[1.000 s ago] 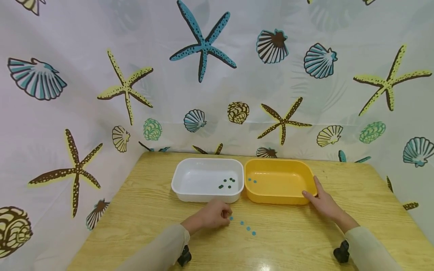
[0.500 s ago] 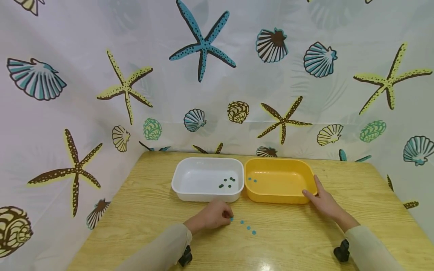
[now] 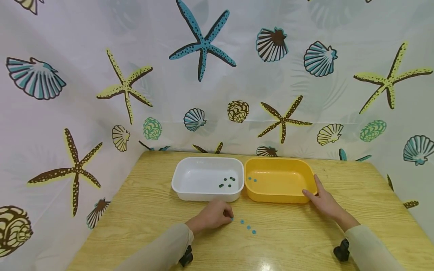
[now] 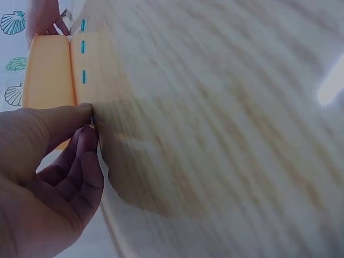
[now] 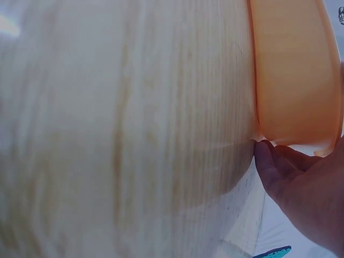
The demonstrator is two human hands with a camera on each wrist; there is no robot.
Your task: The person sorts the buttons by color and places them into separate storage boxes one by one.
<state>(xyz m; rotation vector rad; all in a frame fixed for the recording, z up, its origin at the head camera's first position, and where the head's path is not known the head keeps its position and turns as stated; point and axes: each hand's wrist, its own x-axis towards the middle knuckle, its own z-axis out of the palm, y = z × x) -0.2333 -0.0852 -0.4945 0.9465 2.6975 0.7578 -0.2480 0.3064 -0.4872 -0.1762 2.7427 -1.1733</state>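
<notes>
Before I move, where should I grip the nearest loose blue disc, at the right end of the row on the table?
Pinch the blue disc by opposite edges, probably from above and its near-right side: it lies flat and thin on the table, and the next disc sits close on its far-left side.

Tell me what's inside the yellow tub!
Two little blue discs sit inside the yellow tub, near its left end. Its front wall covers the strip right behind it, so I can't see there.
</notes>
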